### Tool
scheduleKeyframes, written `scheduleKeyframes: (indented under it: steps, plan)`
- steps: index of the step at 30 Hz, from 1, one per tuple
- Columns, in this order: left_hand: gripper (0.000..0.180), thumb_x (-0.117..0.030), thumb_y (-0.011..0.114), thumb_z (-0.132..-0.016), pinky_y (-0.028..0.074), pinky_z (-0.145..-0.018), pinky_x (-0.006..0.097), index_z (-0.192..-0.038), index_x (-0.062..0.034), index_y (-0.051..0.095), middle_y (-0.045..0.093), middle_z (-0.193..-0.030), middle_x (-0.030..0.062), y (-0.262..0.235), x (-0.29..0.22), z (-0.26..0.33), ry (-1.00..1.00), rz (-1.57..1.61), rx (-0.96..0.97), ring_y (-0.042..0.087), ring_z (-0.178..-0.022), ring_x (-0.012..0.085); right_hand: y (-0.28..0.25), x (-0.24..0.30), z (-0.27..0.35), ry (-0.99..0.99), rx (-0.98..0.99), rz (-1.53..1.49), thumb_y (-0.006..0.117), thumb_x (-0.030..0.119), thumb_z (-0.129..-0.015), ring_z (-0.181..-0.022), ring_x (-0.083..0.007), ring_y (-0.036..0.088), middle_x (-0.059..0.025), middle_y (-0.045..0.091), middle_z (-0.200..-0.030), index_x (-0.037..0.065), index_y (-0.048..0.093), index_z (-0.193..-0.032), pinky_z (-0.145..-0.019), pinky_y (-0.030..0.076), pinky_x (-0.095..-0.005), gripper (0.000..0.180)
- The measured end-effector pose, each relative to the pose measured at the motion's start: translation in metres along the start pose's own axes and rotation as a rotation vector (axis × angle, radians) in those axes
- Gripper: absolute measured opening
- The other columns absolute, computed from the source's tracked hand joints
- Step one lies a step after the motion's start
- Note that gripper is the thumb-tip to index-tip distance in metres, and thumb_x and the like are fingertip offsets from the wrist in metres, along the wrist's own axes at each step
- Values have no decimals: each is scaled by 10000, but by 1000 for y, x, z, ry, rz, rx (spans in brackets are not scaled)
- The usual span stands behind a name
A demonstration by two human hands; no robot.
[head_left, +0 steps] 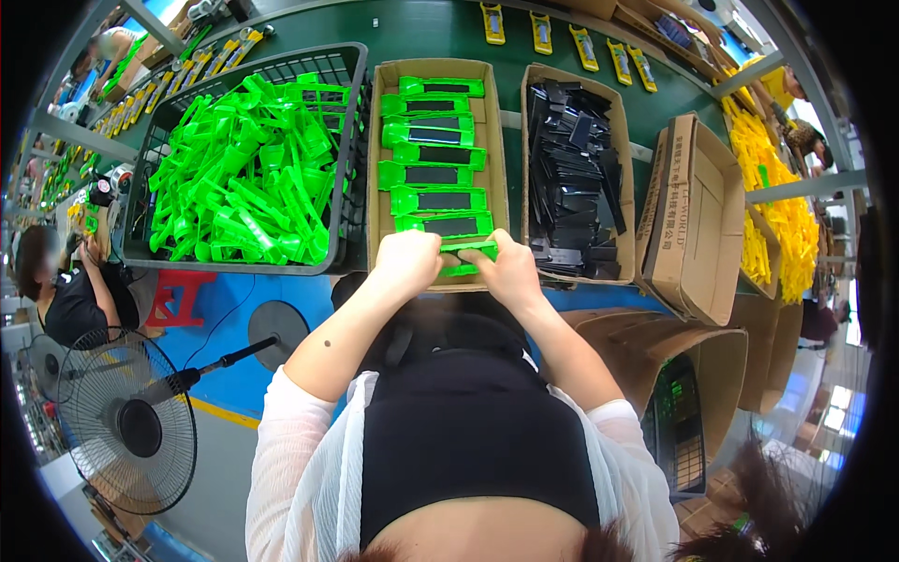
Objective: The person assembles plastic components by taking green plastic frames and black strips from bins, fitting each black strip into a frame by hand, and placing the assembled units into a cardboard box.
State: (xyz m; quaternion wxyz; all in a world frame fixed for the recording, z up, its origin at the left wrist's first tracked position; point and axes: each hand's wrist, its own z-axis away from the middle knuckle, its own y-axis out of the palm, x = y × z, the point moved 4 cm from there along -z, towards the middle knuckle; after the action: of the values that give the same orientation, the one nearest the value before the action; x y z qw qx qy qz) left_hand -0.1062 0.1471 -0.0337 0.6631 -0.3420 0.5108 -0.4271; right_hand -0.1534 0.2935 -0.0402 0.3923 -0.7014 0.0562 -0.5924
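My left hand point(409, 264) and my right hand point(511, 273) are closed on opposite ends of one green plastic part point(471, 249), which lies crosswise between them. Both are over the near end of a long cardboard box point(499, 164). Inside that box, green plastic frames with dark flat panels point(438, 175) are lined up in a column leading away from me. My fingers hide much of the held part, so whether a panel sits in it cannot be made out. Another green piece shows just below it.
Left stands a black crate point(357, 126) heaped with loose green parts point(248, 178). Right is a box of black flat pieces point(573, 155), then a tilted cardboard box point(688, 220) and yellow parts point(791, 225). Yellow devices point(585, 47) line the green belt. A fan point(140, 426) and co-workers are nearby.
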Motion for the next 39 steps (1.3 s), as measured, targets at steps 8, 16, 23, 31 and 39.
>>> scheduleKeyframes:
  steps: [8, 16, 23, 31, 39]
  plan:
    - [286, -341, 677, -692, 474, -616, 406, -738, -71, 594, 600, -705, 114, 6, -9, -6, 92, 43, -39, 605, -717, 300, 13, -19, 23, -33, -65, -167, 648, 213, -790, -669, -416, 581, -239, 575, -692, -12, 371, -952, -567, 442, -444, 392]
    - [1088, -413, 802, -517, 234, -1028, 482, -1357, -38, 219, 300, -1328, 186, 33, 35, 10, -9, -145, -115, 271, -1255, 350, -88, -78, -6, 43, -169, 515, 592, 143, -769, -779, -311, 591, -117, 591, -837, 77, 588, -807, -680, 488, -399, 77]
    - [1087, -512, 764, -510, 160, -1059, 505, -1352, -43, 262, 317, -1362, 151, 24, 46, -20, -42, -304, -123, 245, -1297, 299, -102, -121, -20, 166, 240, 683, 671, 168, -686, -883, -337, 555, -166, 603, -847, 70, 563, -871, -751, 453, -439, 236]
    - [340, -138, 676, -712, 415, -834, 393, -1011, -28, 560, 576, -963, 121, -61, 44, 25, 272, 93, -758, 523, -945, 306, -114, -134, -33, 242, 441, 616, 708, 137, -667, -791, -316, 593, -135, 628, -778, 35, 567, -835, -705, 465, -379, 242]
    - [303, -27, 589, -650, 317, -972, 488, -916, -152, 662, 551, -1120, 31, -71, 141, 22, 61, -484, -124, 442, -1089, 282, -142, -127, -50, -77, -110, 254, 609, 127, -774, -643, -228, 505, -93, 483, -673, 41, 558, -820, -623, 421, -316, 110]
